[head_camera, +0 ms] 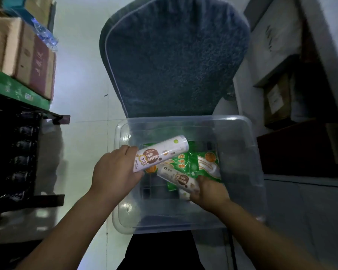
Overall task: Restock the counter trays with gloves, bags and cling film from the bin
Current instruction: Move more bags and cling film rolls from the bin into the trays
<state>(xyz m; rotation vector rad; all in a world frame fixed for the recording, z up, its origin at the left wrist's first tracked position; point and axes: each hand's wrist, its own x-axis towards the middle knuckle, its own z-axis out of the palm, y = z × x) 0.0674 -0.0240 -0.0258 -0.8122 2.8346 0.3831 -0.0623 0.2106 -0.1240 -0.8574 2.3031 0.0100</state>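
Note:
A clear plastic bin (240,172) stands on the floor in front of me. My left hand (115,170) grips one end of a white cling film roll (162,152) and holds it tilted above the bin's left side. Lower in the bin, my right hand (207,190) is closed around the near end of a second white cling film roll (177,177). That roll lies across several green packs (201,162) on the bin's bottom.
A blue-grey mat (174,61) lies on the pale floor beyond the bin. A dark shelf rack (18,152) with cardboard boxes (21,53) on top stands at my left. Dark cabinets and shelving (304,133) close in on the right.

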